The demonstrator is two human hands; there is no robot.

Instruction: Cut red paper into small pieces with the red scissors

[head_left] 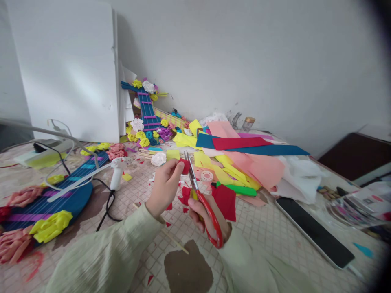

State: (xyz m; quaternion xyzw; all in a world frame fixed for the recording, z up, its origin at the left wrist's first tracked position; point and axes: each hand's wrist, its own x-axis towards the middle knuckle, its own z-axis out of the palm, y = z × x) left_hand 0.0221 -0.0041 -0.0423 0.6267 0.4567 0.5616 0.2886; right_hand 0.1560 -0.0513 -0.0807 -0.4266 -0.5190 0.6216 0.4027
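My left hand (163, 185) pinches a small red paper piece (185, 166) between thumb and fingers, held up above the table. My right hand (204, 215) grips red-handled scissors (207, 211), blades pointing up and touching the red piece. Red paper scraps (185, 196) lie on the table below my hands, and a larger red sheet (226, 201) lies just right of them.
A pile of coloured paper sheets (244, 162) lies behind. A blue paper guitar (45, 199) with paper flowers lies at left, another (148, 108) leans on the wall by a white board (67, 69). A glue gun (117, 173) with cable, a dark tablet (314, 232).
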